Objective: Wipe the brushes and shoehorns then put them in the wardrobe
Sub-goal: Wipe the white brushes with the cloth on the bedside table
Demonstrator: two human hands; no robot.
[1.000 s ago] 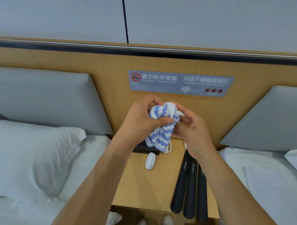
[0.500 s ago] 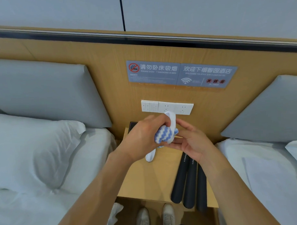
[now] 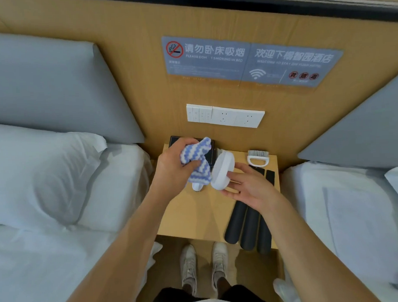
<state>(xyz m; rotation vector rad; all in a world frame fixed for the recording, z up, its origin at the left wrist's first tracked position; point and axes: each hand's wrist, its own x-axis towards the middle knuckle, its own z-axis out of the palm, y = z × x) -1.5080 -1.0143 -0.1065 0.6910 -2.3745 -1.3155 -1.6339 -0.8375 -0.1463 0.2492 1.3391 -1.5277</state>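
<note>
Wiping step — left hand [image 3: 171, 170] grips the cloth [image 3: 197, 161], right hand [image 3: 246, 185] holds a white brush [image 3: 222, 170]; next — set it down, take another.

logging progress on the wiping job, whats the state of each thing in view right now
left hand: grips the striped cloth, bunched, off the brush
right hand: holds the white brush above the nightstand, fingers fairly straight
second white brush: lying on the nightstand, partly hidden
grey-bristled brush: lying at the back, untouched
three black shoehorns: lying side by side, ends past the front edge
</note>
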